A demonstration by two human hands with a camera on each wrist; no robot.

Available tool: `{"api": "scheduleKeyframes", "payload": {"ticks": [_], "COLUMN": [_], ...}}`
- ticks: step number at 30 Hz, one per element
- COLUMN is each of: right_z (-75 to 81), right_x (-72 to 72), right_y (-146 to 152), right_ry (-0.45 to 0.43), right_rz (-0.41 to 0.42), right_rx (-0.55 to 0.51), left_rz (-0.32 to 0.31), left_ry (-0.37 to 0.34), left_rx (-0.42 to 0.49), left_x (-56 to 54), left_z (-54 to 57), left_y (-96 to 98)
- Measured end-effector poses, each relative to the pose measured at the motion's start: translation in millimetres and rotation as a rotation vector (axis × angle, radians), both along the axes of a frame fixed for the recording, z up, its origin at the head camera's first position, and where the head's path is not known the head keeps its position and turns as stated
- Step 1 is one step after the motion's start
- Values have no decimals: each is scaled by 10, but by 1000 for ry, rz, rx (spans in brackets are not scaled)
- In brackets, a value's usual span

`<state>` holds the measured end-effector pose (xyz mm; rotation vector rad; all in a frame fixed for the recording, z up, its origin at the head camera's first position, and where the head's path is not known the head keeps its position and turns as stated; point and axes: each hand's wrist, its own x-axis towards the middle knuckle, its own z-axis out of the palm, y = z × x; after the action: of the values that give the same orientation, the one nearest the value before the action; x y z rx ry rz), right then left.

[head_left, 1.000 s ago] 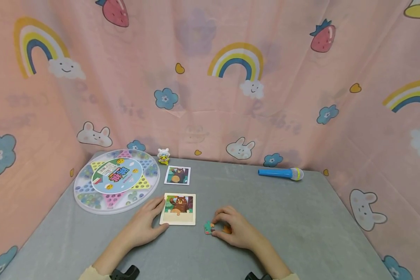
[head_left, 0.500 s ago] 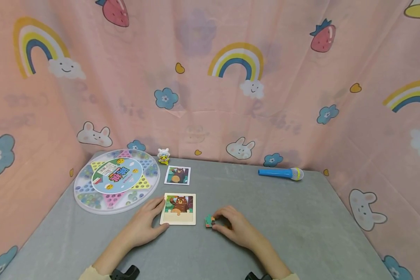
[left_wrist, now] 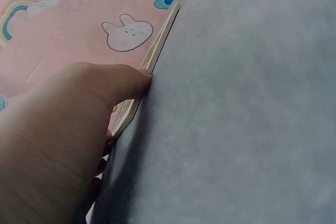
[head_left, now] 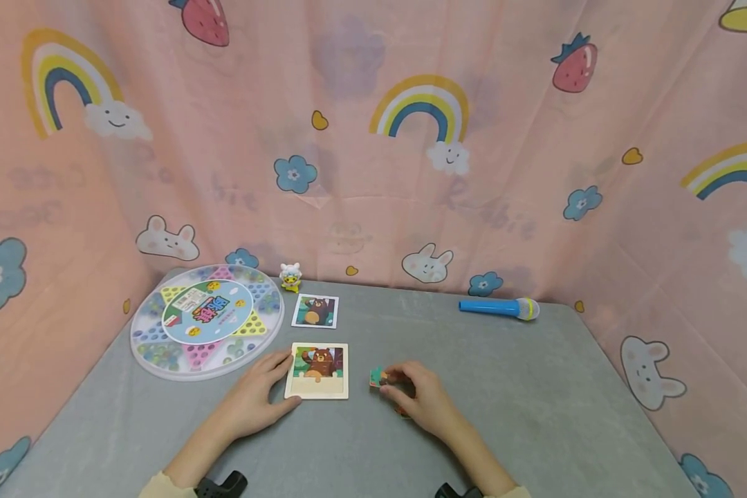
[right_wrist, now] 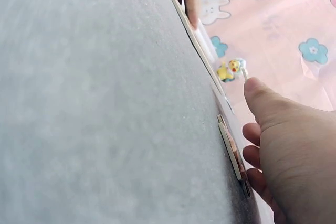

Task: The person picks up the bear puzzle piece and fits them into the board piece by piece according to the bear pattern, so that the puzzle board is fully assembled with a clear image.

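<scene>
My left hand (head_left: 258, 395) grips the left side of a wooden puzzle board (head_left: 316, 390), thumb at its near corner and index finger along the far left edge. A bear picture fills the board's upper part; bare wood shows below. Right of it, my right hand (head_left: 429, 402) pinches a small green puzzle piece (head_left: 375, 377) between thumb and index finger, raised off the table in the right wrist view. Loose puzzle pieces (right_wrist: 230, 148) lie under that hand, mostly hidden by it in the head view. Behind the board is a matching bear picture card (head_left: 315, 312).
A round marble board game (head_left: 143, 353) lies at the back left, near the left hand. Beside it stands a small yellow-and-white figurine (head_left: 290, 278). A blue toy microphone (head_left: 490, 308) lies at the back right. A pink printed curtain (head_left: 373, 221) hangs behind the grey table (head_left: 535, 415).
My right hand has pinched the green puzzle piece and lifted it slightly up and away from the other loose pieces. The left hand and the puzzle board have stayed put.
</scene>
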<state>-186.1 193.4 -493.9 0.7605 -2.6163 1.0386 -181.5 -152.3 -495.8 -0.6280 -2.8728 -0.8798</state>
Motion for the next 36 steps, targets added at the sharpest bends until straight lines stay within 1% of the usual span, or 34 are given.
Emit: {"api": "scheduleKeyframes", "payload": {"ticks": [5, 10, 13, 17, 21, 23, 28, 32, 36], "right_z": [-1, 34, 84, 162, 226, 249, 285, 294, 302], "right_x": [-14, -24, -21, -21, -47, -84, -178, -238, -271], "right_y": [-10, -35, -64, -126, -204, -253, -396, -527, -664], "right_ry": [13, -34, -57, -73, -70, -65, -69, -56, -54], "right_rz": [-30, -71, -100, -119, -112, -109, -102, -70, -35], "right_rx": [-3, -5, 17, 71, 107, 118, 137, 145, 135], "left_rz": [-1, -2, 1, 13, 20, 25, 33, 34, 34], "left_ry": [38, 83, 91, 82, 78, 75, 42, 18, 15], "left_rx": [6, 11, 9, 10, -4, -14, -29, -40, -40], "left_x": [2, -2, -6, -4, -2, -6, -12, -15, -8], "left_z": [6, 3, -4, -6, -10, -9, -1, 9, 23], "left_y": [1, -1, -4, -7, -3, -2, 4, 10, 13]}}
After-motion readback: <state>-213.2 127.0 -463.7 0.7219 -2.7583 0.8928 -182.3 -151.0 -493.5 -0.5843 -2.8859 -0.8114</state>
